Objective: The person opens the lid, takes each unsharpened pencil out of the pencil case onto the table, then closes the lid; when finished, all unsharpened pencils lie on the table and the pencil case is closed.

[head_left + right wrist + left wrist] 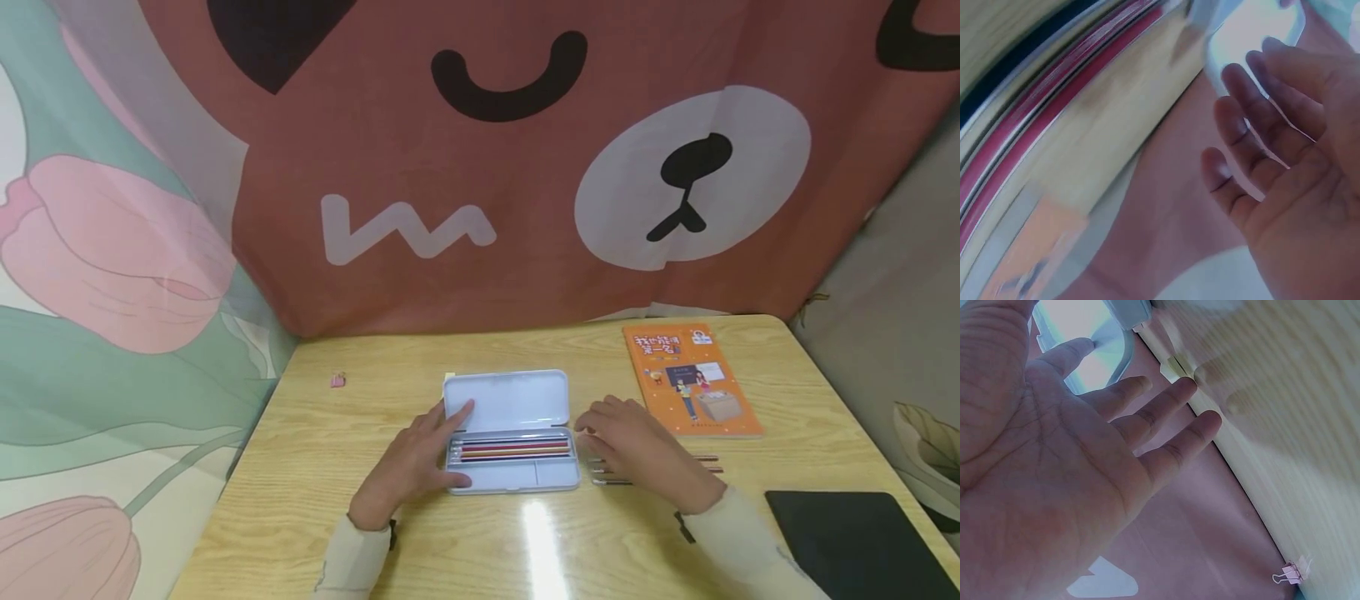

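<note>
Under the right hand [636, 443] we lose the middles of the loose pencils [707, 457]. The left hand [412, 464] covers part of the rim of the case [502, 476]; beyond its fingertips we cannot name a yellow scrap [449, 377], half hidden behind the lid [517, 401]. Beyond the right hand, we find the smallest print on the book [694, 383] unreadable. Right of that hand, the bottom edge crops the black mat [855, 537].

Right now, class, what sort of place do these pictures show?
Probably a study spot: an open case of pencils and an orange book on a table suggest it.
</note>
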Tool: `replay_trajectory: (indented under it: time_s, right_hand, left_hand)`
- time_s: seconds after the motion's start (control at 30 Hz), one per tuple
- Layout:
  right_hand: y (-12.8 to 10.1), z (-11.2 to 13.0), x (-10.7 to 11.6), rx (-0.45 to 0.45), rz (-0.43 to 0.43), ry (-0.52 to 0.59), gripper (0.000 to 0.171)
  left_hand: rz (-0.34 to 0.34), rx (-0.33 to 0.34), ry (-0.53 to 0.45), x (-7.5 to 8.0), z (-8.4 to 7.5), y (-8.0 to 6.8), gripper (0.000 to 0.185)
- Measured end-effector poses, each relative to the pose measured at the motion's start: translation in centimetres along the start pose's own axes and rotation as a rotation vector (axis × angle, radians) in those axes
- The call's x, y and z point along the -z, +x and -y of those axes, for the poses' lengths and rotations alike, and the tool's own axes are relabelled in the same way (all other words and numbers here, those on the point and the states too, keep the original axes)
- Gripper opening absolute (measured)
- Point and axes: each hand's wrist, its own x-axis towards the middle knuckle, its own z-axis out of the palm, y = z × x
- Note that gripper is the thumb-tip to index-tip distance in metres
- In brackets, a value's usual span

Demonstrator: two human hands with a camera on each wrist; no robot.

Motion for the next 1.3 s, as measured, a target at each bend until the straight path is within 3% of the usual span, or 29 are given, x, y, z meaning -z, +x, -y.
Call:
replay_trajectory:
  time_s: [0.23, 0.6, 0.87, 1.1, 1.3]
  right_hand:
    - [2.5, 2.1, -2.7, -0.002, 0.141, 0.095, 0.023]
    - [2.5, 2.9, -4.4, 0.046, 0.077, -0.018, 0.023]
    - [2.4, 2.7, -4.8, 0.006, 0.084, 0.099, 0.009]
    - [2.4, 2.4, -4.7, 0.013, 0.094, 0.201, 0.009]
    - [2.3, 2.2, -4.3, 0.017, 0.041, 0.239, 0.011]
  left_hand:
    - [0.004, -0.006, 0.005, -0.1, 0.0, 0.2, 0.112]
    - [-0.006, -0.019, -0.012, -0.2, 0.1, 0.1, 0.112]
    - [-0.008, -0.014, -0.016, -0.2, 0.2, 0.1, 0.113]
    - [-0.004, -0.015, -0.009, -0.2, 0.2, 0.1, 0.113]
    - [0.001, -0.007, -0.013, -0.1, 0.3, 0.2, 0.113]
